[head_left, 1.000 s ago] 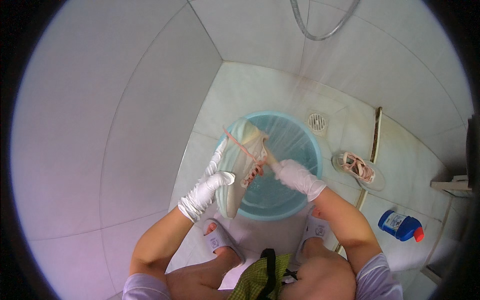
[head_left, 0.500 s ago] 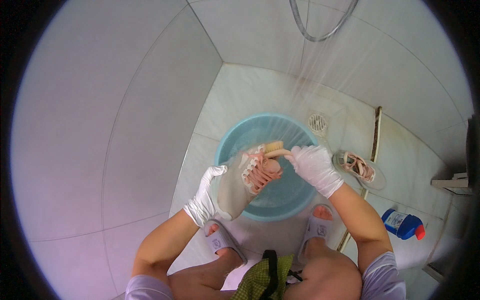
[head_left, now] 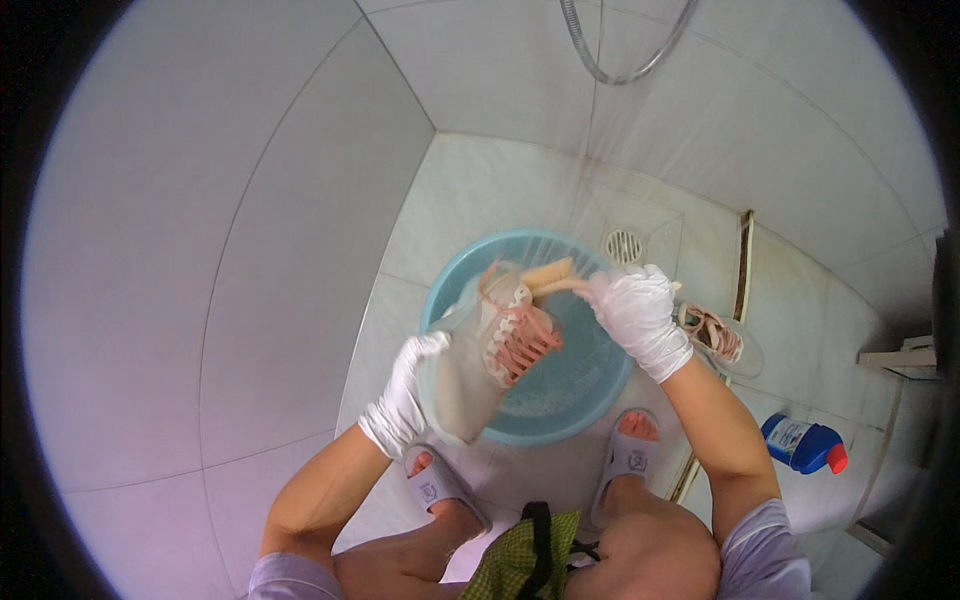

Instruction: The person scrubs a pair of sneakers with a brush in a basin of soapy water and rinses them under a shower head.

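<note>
A pale grey sneaker (head_left: 465, 365) with pink laces is tilted over a blue basin (head_left: 560, 437) of water. My left hand (head_left: 402, 392), in a white glove, grips the shoe by its sole side near the toe. My right hand (head_left: 640, 315), also gloved in white, is closed round the handle of a scrubbing brush (head_left: 548, 272). The brush's pale bristled head lies at the shoe's ankle opening, by the tongue. Streams of water fall from above onto the shoe and basin.
Right of the basin a second sneaker (head_left: 722, 338) stands on the tiled floor. A blue bottle (head_left: 803, 444) with a red cap lies nearer me. Behind the basin is a round floor drain (head_left: 624, 246); a shower hose (head_left: 622, 78) hangs along the far wall.
My right hand has shifted slightly right and up, turning the brush at the shoe's opening. The sneaker has turned a little in my left hand. The whole view has shifted slightly.
</note>
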The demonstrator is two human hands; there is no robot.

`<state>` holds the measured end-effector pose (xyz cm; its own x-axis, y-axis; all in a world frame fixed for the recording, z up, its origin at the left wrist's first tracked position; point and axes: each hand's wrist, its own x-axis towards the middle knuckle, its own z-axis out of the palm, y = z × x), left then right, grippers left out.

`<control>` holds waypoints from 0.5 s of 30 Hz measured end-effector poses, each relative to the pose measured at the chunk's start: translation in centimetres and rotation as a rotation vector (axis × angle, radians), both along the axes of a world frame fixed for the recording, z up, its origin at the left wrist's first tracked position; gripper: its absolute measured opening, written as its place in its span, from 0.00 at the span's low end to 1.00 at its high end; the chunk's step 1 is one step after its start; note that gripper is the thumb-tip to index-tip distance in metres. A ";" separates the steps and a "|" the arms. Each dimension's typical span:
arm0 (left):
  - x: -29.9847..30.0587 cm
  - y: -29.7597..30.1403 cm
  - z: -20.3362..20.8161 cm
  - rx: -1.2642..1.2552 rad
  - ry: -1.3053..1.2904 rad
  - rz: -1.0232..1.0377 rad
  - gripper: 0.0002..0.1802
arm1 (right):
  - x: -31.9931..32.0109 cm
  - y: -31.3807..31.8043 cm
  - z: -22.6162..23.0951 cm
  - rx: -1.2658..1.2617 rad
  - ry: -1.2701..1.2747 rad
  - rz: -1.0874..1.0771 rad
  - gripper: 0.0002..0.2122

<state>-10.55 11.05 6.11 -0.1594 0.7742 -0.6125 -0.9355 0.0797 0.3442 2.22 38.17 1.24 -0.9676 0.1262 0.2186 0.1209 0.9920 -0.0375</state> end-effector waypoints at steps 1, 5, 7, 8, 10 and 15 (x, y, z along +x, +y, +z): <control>-0.1 0.4 0.4 0.026 -0.090 0.043 0.35 | 0.0 0.1 -0.6 0.058 0.155 0.093 0.15; 0.9 1.3 1.0 -0.073 0.320 -0.048 0.42 | 0.5 -1.7 -1.7 -0.297 -0.301 -0.236 0.19; 1.9 2.9 1.7 -0.117 0.839 -0.161 0.47 | 2.4 -2.9 -4.3 -0.552 -0.328 -0.344 0.20; 1.8 2.7 1.3 -0.076 0.912 -0.169 0.49 | 2.7 -3.4 -5.4 -0.659 -0.328 -0.145 0.16; 0.8 1.2 -0.2 -0.013 1.064 -0.183 0.53 | 1.1 -5.1 -0.9 -1.420 -0.936 -0.408 0.20; 2.1 1.0 -1.5 -0.023 0.528 -0.025 0.47 | 1.5 -1.3 -2.4 -0.371 -0.343 -0.206 0.20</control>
